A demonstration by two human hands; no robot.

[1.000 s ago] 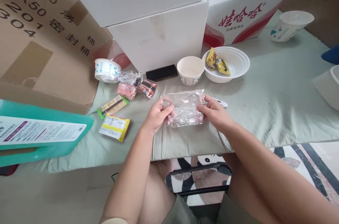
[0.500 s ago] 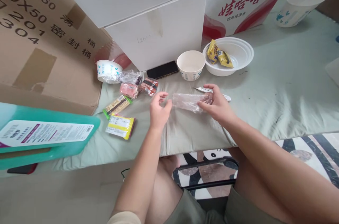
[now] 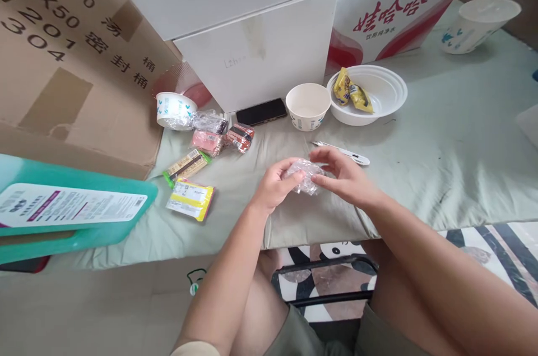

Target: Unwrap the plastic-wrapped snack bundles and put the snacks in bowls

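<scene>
A crumpled piece of clear plastic film [image 3: 308, 185] is bunched between my two hands above the cloth. My left hand [image 3: 275, 183] closes on its left side, the thumb pressing over the top. On the other side, my right hand [image 3: 347, 178] has curved fingers and thumb around the film's right edge. Just beyond the right hand lies a white utility knife [image 3: 351, 155]. An empty patterned paper bowl [image 3: 307, 102] stands behind the hands. Beside it, a white plastic bowl [image 3: 389, 92] holds yellow snack packets [image 3: 360, 99].
Wrapped snacks, among them a yellow-white packet [image 3: 191, 199] and a green-ended bar [image 3: 187, 166], lie left. A paper bowl [image 3: 170, 109] with plastic wrap, a black phone [image 3: 260, 112], white boxes [image 3: 260, 59], a carton [image 3: 105, 137] and a green jug [image 3: 138, 207] surround them.
The plastic film, stretched flat from my right hand before, is now crumpled into a bundle. My left hand has moved right and taken hold of it, and the hands are closer together.
</scene>
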